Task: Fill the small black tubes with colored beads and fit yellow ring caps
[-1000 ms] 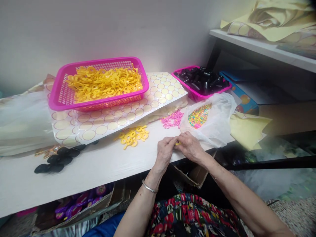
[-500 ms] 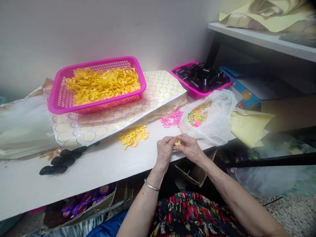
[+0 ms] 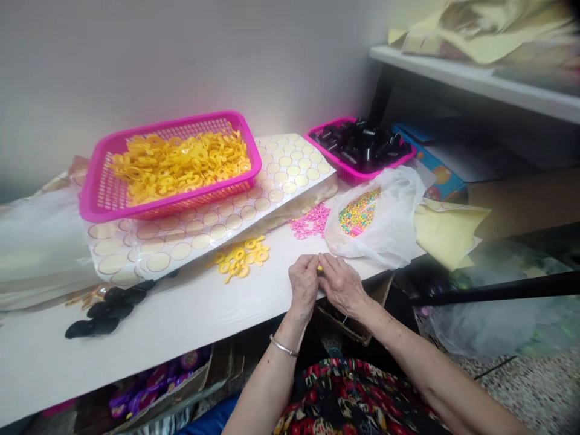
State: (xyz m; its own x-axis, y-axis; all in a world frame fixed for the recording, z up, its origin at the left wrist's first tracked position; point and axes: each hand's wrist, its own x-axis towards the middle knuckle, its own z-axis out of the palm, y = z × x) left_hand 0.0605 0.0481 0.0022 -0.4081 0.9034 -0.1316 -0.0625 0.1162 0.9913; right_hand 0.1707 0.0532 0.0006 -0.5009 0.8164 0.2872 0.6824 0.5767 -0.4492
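Both hands meet at the table's front edge around a small yellow plastic piece (image 3: pixel 319 269), mostly covered by the fingers. My left hand (image 3: pixel 303 281) pinches it from one side, and my right hand (image 3: pixel 342 283) is closed on it from the other. To the left lies a small pile of yellow ring-shaped pieces (image 3: pixel 242 257). Just beyond the hands are scattered pink pieces (image 3: pixel 312 221). Beside these sits a white plastic bag (image 3: pixel 394 223) with many coloured beads (image 3: pixel 357 212) showing in its opening.
A pink basket (image 3: pixel 86 208) of yellow pieces stands on sticker sheets (image 3: pixel 290 175). Another pink basket (image 3: pixel 351 177) holds black cylinders. Black parts (image 3: pixel 109 311) lie at the left. A shelf (image 3: pixel 453 78) rises at the right; a carton with purple items (image 3: pixel 149 386) sits below the table.
The fingers have closed further over the yellow piece, so less of it shows. My right hand has turned with its back more upward. The whole view has shifted slightly.
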